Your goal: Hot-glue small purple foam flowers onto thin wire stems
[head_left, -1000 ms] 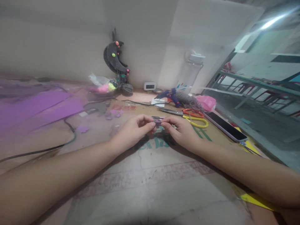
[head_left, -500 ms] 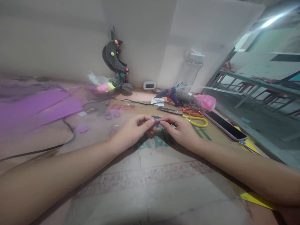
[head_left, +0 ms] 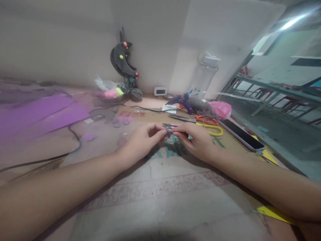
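Between my fingertips is a small purple piece, largely hidden by the fingers. My left hand pinches it from the left, and my right hand pinches its right side. Just beyond the fingertips lies a small metal-tipped tool, partly covered by my right hand. Scissors with orange and yellow handles rest behind my right hand. Small purple cutouts lie on the cardboard to the left, with another purple cutout nearer the cable.
Purple sheets lie at left beside a black cable. Behind are a bowl of bright items, a dark crescent decoration, a small clock, a blue glue gun, grey yarn and a bottle. A phone lies right.
My right hand has shifted slightly right and its fingers have turned a little. The purple piece sits slightly lower, and more of the metal-tipped tool shows.
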